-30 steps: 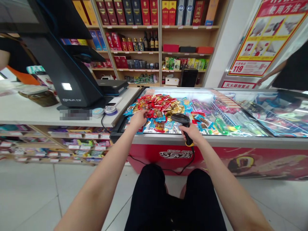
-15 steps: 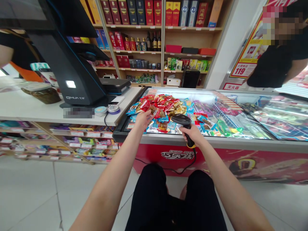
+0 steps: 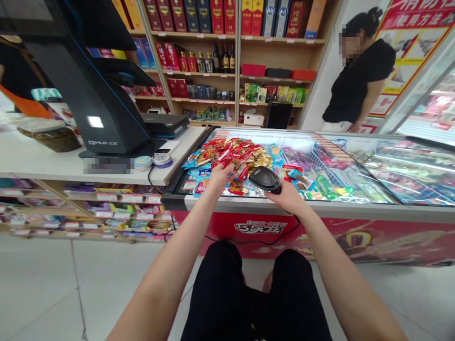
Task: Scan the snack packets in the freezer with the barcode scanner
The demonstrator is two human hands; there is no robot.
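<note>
My left hand (image 3: pixel 220 179) is at the front of a heap of snack packets (image 3: pixel 231 149), its fingers closed on a small red and brown snack packet (image 3: pixel 242 170). In my right hand (image 3: pixel 288 196) is a black barcode scanner (image 3: pixel 265 179), its head tilted towards that packet and a little to its right. The scanner's cable (image 3: pixel 284 237) loops down in front of the freezer. Red, gold and blue packets lie piled on the glass lid, and my fingertips are partly lost among them.
The chest freezer (image 3: pixel 355 204) stretches right, with frozen goods under its glass. At left, a counter (image 3: pixel 152 177) carries a checkout terminal (image 3: pixel 103 109), a jar (image 3: pixel 57 137) and round tins (image 3: pixel 162 160). Shelves (image 3: pixel 195 34) stand behind. A person (image 3: pixel 359 85) in black stands beyond the freezer.
My left hand has shifted right, onto a packet near the scanner. The scanner has turned, its handle now mostly hidden by my right hand. The person beyond the freezer has moved left.
</note>
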